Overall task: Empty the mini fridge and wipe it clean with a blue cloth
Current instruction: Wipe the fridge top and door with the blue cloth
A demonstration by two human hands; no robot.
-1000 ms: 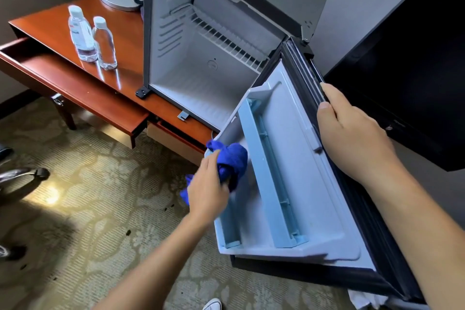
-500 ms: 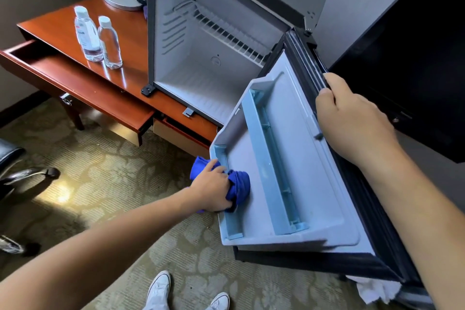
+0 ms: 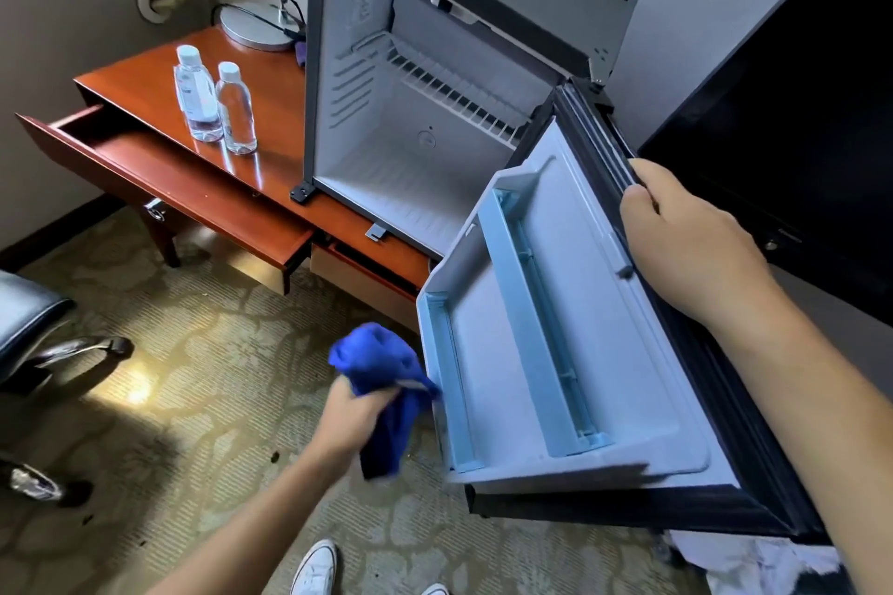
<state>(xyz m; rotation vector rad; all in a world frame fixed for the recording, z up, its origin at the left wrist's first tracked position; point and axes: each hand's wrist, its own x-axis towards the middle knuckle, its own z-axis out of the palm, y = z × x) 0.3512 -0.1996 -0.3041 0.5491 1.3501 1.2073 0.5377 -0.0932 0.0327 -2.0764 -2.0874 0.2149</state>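
The mini fridge (image 3: pixel 415 150) stands open on a wooden desk, its white interior empty apart from a wire shelf (image 3: pixel 454 92). Its door (image 3: pixel 594 304) is swung wide toward me, showing the white inner liner with pale blue rails. My right hand (image 3: pixel 686 242) grips the door's upper dark edge. My left hand (image 3: pixel 357 411) is closed on a bunched blue cloth (image 3: pixel 381 377), held just left of the door's lower rail, off the door and over the carpet.
Two clear water bottles (image 3: pixel 212 97) stand on the desk (image 3: pixel 270 121) left of the fridge. A desk drawer (image 3: pixel 159 164) is pulled out. A black chair (image 3: pixel 34 333) sits at the left. A dark TV screen (image 3: pixel 792 121) is at the right. White cloth (image 3: pixel 754 556) lies below the door.
My left hand has drawn the blue cloth down and left off the door's inner liner into the air beside it. My right hand keeps its hold on the door edge.
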